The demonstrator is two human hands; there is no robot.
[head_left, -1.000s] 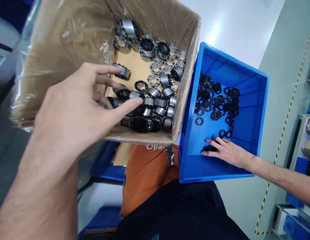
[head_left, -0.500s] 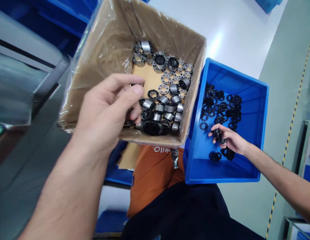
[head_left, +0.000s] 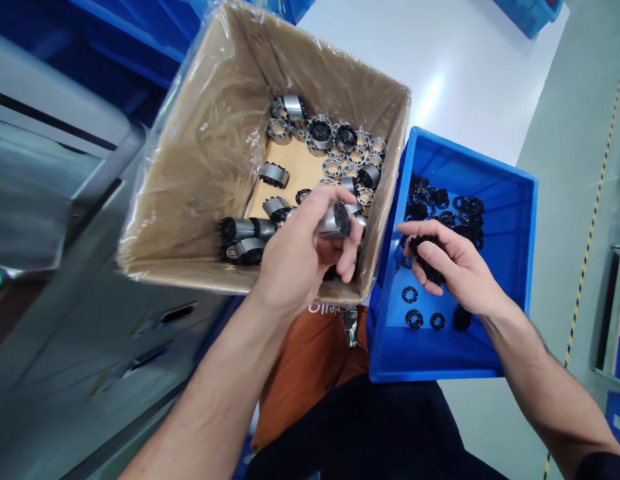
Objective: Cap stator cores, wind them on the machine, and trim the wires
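My left hand (head_left: 305,247) is over the near right part of a plastic-lined cardboard box (head_left: 200,160). Its fingers are closed around a short metal cylinder (head_left: 335,221) with a dark end. Around it in the box lie more metal cylinders, several with black toothed rings on their ends, such as the cylinder (head_left: 274,175) left of centre. Bare slotted metal rings (head_left: 357,156) line the box's right side. My right hand (head_left: 453,263), above the blue bin (head_left: 440,357), holds black toothed plastic rings (head_left: 426,259) between thumb and fingers; how many is unclear.
Loose black rings (head_left: 414,319) are scattered over the bin's floor and heaped (head_left: 440,200) farther back. Behind both containers spreads a white tabletop (head_left: 370,40). Grey metal equipment (head_left: 55,133) stands to the left. A yellow-black floor line (head_left: 590,233) runs at the right.
My left hand has moved right and now grips a metal cylinder, uncovering parts at the box's left. My right hand has lifted toward the box with black rings in it.
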